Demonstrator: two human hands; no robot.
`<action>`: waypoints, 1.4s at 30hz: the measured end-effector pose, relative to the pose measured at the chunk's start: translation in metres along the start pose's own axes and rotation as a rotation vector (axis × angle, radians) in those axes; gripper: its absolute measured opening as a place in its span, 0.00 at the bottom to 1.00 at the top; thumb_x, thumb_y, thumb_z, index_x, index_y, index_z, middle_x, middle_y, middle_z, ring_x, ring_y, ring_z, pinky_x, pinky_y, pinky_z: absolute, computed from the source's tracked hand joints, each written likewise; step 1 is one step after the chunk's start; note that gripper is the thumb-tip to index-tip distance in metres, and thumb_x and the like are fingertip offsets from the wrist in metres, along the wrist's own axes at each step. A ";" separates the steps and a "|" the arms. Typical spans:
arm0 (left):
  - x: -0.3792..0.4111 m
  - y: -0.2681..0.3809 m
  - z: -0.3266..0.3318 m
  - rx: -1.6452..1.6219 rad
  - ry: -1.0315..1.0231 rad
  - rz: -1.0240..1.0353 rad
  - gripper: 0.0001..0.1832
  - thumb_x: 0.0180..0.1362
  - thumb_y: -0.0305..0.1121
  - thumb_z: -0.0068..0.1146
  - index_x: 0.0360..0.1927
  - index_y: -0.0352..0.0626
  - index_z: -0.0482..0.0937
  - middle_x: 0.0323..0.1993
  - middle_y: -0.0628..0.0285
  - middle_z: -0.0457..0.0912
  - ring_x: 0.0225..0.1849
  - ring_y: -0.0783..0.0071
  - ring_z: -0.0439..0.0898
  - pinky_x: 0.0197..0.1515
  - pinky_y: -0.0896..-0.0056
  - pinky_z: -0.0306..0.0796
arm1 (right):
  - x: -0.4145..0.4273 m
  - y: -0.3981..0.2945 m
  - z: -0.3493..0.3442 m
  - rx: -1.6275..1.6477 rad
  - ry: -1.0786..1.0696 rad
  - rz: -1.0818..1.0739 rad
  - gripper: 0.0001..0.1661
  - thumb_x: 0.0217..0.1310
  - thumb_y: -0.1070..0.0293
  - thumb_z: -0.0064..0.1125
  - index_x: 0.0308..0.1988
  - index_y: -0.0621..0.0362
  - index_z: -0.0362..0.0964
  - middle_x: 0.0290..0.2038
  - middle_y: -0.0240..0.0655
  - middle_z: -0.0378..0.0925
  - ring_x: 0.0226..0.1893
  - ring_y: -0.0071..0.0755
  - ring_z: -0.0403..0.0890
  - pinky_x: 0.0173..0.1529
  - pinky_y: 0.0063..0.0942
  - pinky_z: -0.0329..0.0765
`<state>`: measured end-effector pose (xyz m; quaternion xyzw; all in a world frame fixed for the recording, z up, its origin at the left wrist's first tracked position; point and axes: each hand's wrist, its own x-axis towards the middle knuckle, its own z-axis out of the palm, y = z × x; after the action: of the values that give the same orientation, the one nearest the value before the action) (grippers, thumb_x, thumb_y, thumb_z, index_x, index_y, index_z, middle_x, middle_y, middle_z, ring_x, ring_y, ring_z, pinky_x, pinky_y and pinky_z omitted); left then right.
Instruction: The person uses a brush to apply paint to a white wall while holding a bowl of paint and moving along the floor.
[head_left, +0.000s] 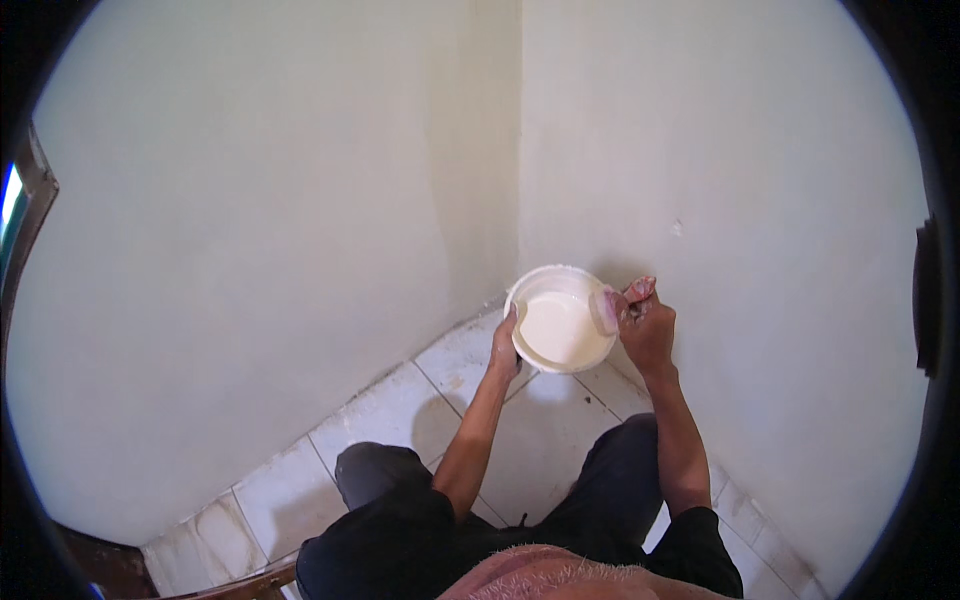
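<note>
A round white plastic tub (534, 357) holds cream-coloured paint (559, 330), seen from above. My left hand (505, 346) grips the tub by its left side, thumb over the rim and the fingers mostly hidden. In my right hand (648, 330) is a paintbrush (606, 309) with a reddish, paint-smeared handle end. Its pale, wet-looking head lies at the tub's right rim; whether it touches the rim I cannot tell. Paint smears mark the fingers of my right hand.
Two pale walls, left (262, 262) and right (787, 300), meet in a corner behind the tub. White floor tiles (367, 405) lie below, around my bent knees. A brown wooden frame (31, 187) stands at far left, a dark object (927, 296) at far right.
</note>
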<state>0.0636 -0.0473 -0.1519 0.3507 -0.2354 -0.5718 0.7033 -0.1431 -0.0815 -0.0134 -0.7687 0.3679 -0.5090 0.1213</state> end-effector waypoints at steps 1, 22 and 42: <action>-0.002 0.001 -0.002 0.000 0.012 0.006 0.33 0.69 0.54 0.35 0.62 0.33 0.66 0.57 0.51 0.74 0.58 0.62 0.74 0.60 0.63 0.67 | -0.001 0.001 0.003 -0.002 -0.012 0.028 0.11 0.58 0.73 0.62 0.32 0.65 0.66 0.23 0.39 0.71 0.21 0.44 0.73 0.34 0.27 0.75; -0.019 0.016 0.023 -0.048 0.014 0.097 0.30 0.68 0.52 0.38 0.60 0.34 0.67 0.56 0.54 0.75 0.57 0.64 0.74 0.61 0.63 0.67 | 0.012 -0.008 -0.022 -0.065 0.064 0.184 0.14 0.56 0.64 0.64 0.33 0.64 0.70 0.25 0.40 0.78 0.28 0.46 0.82 0.33 0.34 0.77; -0.024 0.007 0.053 -0.038 -0.064 0.060 0.33 0.69 0.53 0.36 0.62 0.33 0.64 0.58 0.50 0.72 0.57 0.58 0.74 0.59 0.58 0.69 | -0.003 -0.035 -0.073 -0.027 -0.133 0.198 0.13 0.60 0.65 0.56 0.31 0.63 0.65 0.18 0.50 0.70 0.18 0.55 0.73 0.25 0.43 0.68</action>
<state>0.0235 -0.0350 -0.1107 0.3117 -0.2572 -0.5657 0.7188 -0.1922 -0.0410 0.0374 -0.7622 0.4401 -0.4373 0.1849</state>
